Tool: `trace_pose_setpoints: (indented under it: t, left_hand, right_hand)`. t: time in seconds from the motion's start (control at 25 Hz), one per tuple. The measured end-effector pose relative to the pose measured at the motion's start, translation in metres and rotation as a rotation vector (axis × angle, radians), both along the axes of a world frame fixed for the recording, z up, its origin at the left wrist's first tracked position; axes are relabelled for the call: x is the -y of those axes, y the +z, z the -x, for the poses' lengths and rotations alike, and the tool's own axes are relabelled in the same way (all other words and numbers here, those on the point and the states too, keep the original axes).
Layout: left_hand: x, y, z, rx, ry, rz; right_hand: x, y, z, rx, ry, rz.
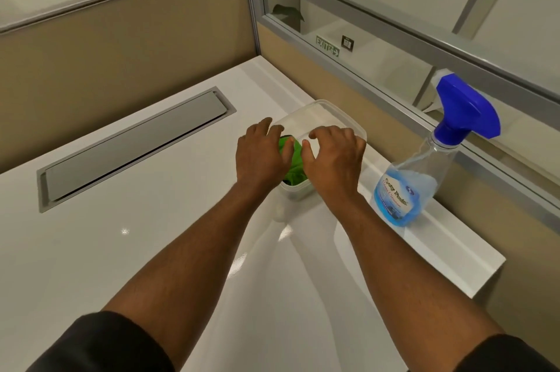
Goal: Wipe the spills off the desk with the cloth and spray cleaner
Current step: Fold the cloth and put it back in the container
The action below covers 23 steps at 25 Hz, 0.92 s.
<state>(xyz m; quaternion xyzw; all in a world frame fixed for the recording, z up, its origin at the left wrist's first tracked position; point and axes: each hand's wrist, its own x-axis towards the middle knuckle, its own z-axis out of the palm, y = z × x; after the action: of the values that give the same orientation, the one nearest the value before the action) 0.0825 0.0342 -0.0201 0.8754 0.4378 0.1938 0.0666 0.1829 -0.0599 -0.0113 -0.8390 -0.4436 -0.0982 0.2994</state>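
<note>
- We see our left hand [262, 153] at the left rim of the clear container [325, 117], fingers curled on the green cloth [292, 167] inside.
- Our right hand [333, 156] rests half-open on the container's lid.
- The spray bottle [424, 165] stands right of the container, untouched.

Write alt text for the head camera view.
Both hands, left hand and right hand, rest on a clear plastic container holding a green cloth on a white desk. A blue-topped spray bottle stands to the right, untouched.
</note>
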Motion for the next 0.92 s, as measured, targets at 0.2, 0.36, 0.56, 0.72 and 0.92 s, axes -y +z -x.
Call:
trace_pose_setpoints:
  t: [0.2,0.36,0.56,0.72,0.92]
  left_hand:
    - [0.031,-0.018,0.019,-0.075,-0.034,0.118]
    - [0.040,-0.024,0.017,-0.091,-0.018,0.179]
    - [0.044,-0.024,0.011,-0.115,-0.010,0.183]
    - [0.044,-0.023,0.012,-0.114,-0.007,0.185]
    - [0.043,-0.025,0.012,-0.099,-0.012,0.193]
  right_hand:
    - [0.058,-0.003,0.017,0.075,-0.114,-0.449]
    - [0.097,-0.013,0.004,0.159,-0.325,-0.639]
    - [0.128,-0.019,-0.024,-0.066,-0.474,-0.565]
    - [0.139,-0.026,-0.033,-0.331,-0.385,-0.300]
    - [0.144,-0.022,-0.037,-0.445,-0.368,-0.244]
